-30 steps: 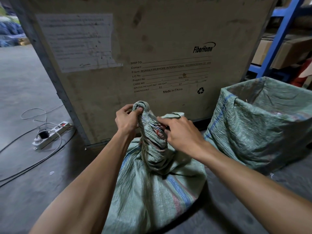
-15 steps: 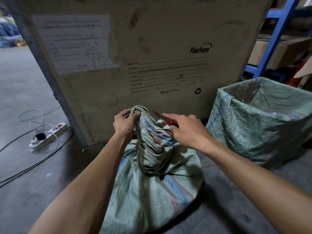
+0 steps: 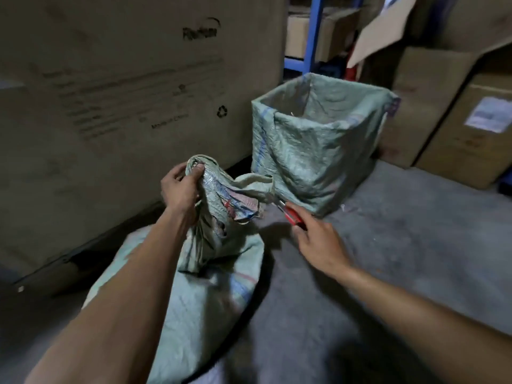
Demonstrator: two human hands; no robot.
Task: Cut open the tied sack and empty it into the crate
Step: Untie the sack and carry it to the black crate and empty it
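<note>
Pinching the bunched neck of the green woven plastic sack (image 3: 199, 273) on the floor with left hand (image 3: 181, 189), holding it upright; right hand (image 3: 318, 242) clutching red-handled cutter (image 3: 291, 213), blade nearing neck; sack-lined square crate (image 3: 318, 151) waiting just beside.

Two bare forearms enter from the bottom edge of the head view, and nothing is worn on either one as far as the frame shows: no sleeve, no cuff, no glove. The left hand (image 3: 181, 191) is ungloved, its wrist free of any watch, band or bracelet. The right hand (image 3: 321, 243) is likewise ungloved, with a plain, unadorned wrist. No rings show on the fingers (image 3: 197, 171) that face the camera, though the picture is soft with motion blur and the light is dim, so small details cannot be told. Both forearms are lean, widening toward the lower corners, where the wide-angle lens stretches them.
</note>
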